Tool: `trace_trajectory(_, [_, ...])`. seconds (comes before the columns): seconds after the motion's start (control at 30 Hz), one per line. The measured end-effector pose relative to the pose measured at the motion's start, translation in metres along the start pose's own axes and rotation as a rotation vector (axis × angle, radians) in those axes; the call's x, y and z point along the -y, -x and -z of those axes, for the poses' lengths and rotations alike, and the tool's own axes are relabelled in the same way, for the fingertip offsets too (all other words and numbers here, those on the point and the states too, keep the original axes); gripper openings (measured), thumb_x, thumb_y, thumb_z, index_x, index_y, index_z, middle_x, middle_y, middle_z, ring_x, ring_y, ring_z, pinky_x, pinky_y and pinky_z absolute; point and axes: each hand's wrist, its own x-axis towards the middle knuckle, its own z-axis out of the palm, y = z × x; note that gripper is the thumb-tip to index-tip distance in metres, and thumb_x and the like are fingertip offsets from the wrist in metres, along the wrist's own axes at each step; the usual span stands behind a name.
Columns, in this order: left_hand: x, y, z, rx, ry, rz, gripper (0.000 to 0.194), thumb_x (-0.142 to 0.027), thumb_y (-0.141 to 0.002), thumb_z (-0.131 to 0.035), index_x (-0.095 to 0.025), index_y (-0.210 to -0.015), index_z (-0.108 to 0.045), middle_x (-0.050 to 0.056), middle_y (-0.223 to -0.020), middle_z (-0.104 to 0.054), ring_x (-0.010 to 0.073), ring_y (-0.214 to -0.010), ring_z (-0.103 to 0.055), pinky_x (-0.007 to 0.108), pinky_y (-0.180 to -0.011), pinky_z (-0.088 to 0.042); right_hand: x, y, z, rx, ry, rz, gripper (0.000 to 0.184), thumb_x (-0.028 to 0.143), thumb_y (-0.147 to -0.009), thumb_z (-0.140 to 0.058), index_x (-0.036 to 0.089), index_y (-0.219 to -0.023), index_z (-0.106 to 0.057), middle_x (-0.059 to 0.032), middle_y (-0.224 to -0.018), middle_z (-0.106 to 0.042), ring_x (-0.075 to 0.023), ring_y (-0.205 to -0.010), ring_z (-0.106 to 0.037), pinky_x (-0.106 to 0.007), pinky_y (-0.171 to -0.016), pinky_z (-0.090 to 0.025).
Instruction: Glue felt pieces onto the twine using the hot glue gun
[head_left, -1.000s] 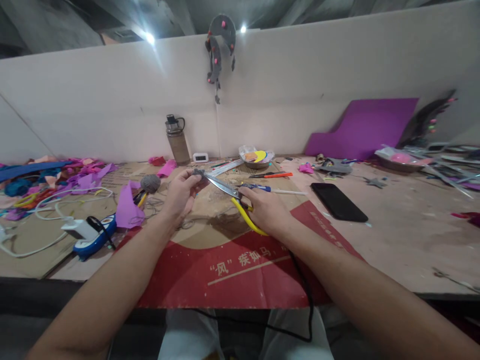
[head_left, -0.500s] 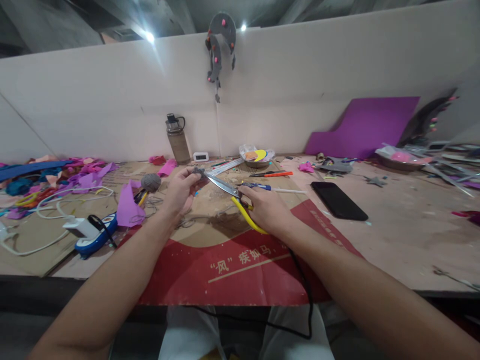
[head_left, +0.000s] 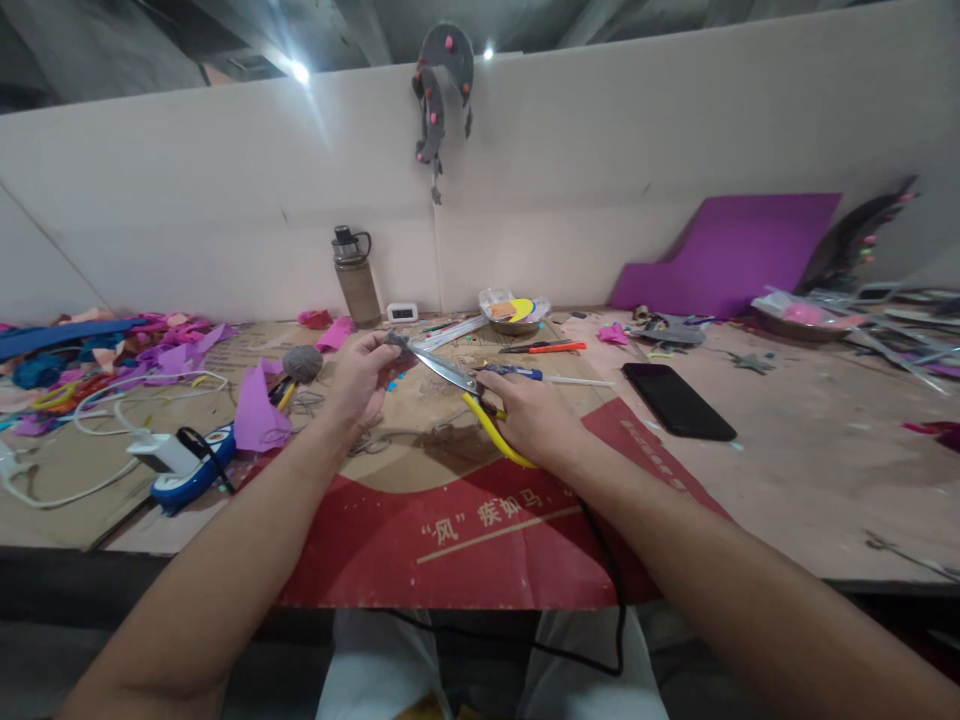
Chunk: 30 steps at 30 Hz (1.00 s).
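My right hand is closed round the yellow handles of a pair of scissors, whose blades point left and away from me. Between the thumb and fingers of my left hand is a small dark grey piece, perhaps felt. The blade tips meet this piece at its right edge; whether they are cutting it I cannot tell. Loose grey yarn lies below my left hand on a red and brown cardboard sheet. A ball of grey yarn rests to the left.
A black phone lies right of my hand. Behind are an orange cutter, a bowl and a bottle. Coloured scraps and a blue power strip with cables fill the left. Purple foam leans on the wall.
Hardly anything differs. My left hand's fingers have shifted slightly around the grey piece, while the scissors and my right hand keep their place.
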Motion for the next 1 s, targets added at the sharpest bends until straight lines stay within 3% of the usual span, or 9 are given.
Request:
trace_trajectory(0.5, [-0.004, 0.001, -0.001, -0.003, 0.014, 0.027, 0.012, -0.008, -0.062, -0.067, -0.015, -0.068, -0.060, 0.000, -0.070, -0.064, 0.0114, -0.067, -0.063, 0.030, -0.075, -0.054, 0.002, 0.001, 0.003, 0.005, -0.035, -0.009, 0.027, 0.024, -0.087, -0.043, 0.023, -0.107, -0.061, -0.0068, -0.087, -0.070, -0.0187, -0.070, -0.059, -0.028, -0.059, -0.030])
trace_trajectory(0.7, [-0.003, -0.001, 0.003, -0.057, 0.035, 0.051, 0.010, -0.012, -0.063, -0.068, -0.015, -0.068, -0.060, 0.001, -0.068, -0.065, 0.0132, -0.066, -0.064, 0.033, -0.077, -0.054, 0.000, 0.000, -0.001, -0.019, -0.258, -0.054, 0.026, 0.023, -0.082, -0.052, 0.023, -0.105, -0.063, -0.0036, -0.081, -0.070, -0.0164, -0.064, -0.057, -0.025, -0.058, -0.034])
trace_trajectory(0.83, [-0.004, 0.000, 0.003, -0.083, 0.020, 0.041, 0.014, -0.011, -0.061, -0.070, -0.016, -0.070, -0.061, -0.001, -0.070, -0.064, 0.0113, -0.066, -0.062, 0.026, -0.064, -0.049, -0.004, -0.002, -0.003, -0.041, -0.334, -0.089, 0.033, 0.021, -0.078, -0.057, 0.021, -0.110, -0.062, -0.0054, -0.088, -0.071, -0.0192, -0.074, -0.062, -0.026, -0.066, -0.041])
trace_trajectory(1.0, [-0.005, 0.001, 0.000, -0.060, -0.039, 0.012, 0.015, -0.012, -0.061, -0.072, -0.015, -0.073, -0.063, -0.001, -0.071, -0.063, 0.0084, -0.065, -0.059, 0.018, -0.053, -0.040, -0.006, -0.005, -0.008, -0.096, -0.339, -0.056, 0.041, 0.021, -0.079, -0.058, 0.019, -0.121, -0.056, -0.0106, -0.114, -0.066, -0.0229, -0.097, -0.060, -0.031, -0.080, -0.044])
